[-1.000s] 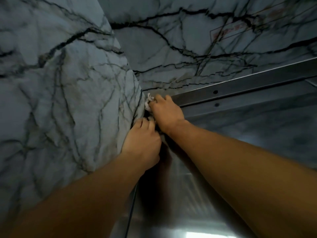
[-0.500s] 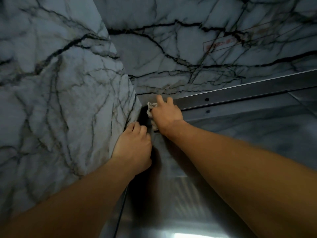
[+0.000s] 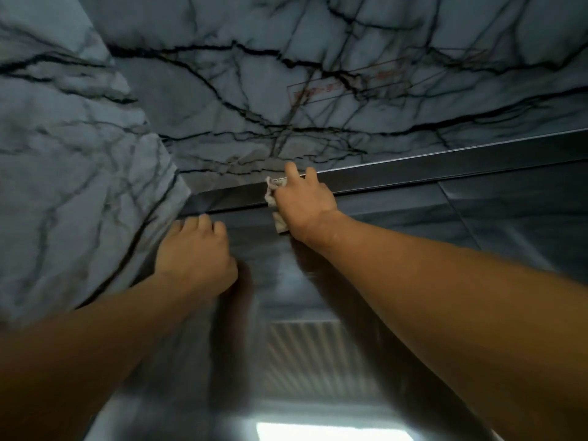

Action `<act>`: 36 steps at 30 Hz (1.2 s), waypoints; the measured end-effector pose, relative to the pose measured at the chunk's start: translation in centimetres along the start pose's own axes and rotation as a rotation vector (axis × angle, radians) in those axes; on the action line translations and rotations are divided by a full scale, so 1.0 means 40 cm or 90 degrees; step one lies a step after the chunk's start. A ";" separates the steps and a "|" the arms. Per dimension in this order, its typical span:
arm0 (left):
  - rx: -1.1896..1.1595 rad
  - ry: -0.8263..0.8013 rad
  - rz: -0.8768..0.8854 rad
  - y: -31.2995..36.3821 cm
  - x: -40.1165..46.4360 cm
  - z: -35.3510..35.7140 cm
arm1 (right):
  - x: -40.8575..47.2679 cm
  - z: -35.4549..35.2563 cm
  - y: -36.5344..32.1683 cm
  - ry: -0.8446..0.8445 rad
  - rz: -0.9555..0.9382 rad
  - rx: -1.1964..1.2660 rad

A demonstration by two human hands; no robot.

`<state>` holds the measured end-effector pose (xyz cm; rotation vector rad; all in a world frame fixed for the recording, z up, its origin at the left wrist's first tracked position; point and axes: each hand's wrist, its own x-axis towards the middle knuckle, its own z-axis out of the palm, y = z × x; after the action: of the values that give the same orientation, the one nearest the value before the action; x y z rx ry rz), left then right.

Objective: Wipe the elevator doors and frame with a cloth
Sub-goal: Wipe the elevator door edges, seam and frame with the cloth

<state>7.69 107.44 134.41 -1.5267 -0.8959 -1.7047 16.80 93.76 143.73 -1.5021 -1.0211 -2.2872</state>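
I look up at the top of a steel elevator door (image 3: 286, 313). Its dark metal top frame bar (image 3: 429, 173) runs from the left corner to the right edge. My right hand (image 3: 305, 202) presses a small pale cloth (image 3: 273, 198) against that bar, a little right of the corner; only the cloth's left edge and a strip below the palm show. My left hand (image 3: 197, 253) lies flat, fingers together, on the door's upper left beside the marble side jamb, holding nothing.
Grey marble with black veins covers the left side wall (image 3: 70, 192) and the panel above the frame (image 3: 286, 90). A faint red printed label (image 3: 350, 84) sits on the upper panel. The door reflects a ribbed grille and a bright light at the bottom.
My right hand has slid the cloth out of the top-left corner and to the right along the frame bar. My left hand has stayed on the door by the jamb.
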 end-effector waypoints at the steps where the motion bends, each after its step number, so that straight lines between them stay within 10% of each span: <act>1: -0.018 0.003 -0.005 0.037 0.012 -0.015 | -0.011 -0.005 0.027 0.002 0.002 0.000; 36: -0.381 0.063 0.036 1.081 0.106 -0.475 | -0.430 -0.280 0.997 -0.049 0.079 -0.186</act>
<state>33.50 67.97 139.57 -1.7915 -0.2903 -2.0985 37.56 54.01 143.16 -1.7213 -0.6087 -2.3853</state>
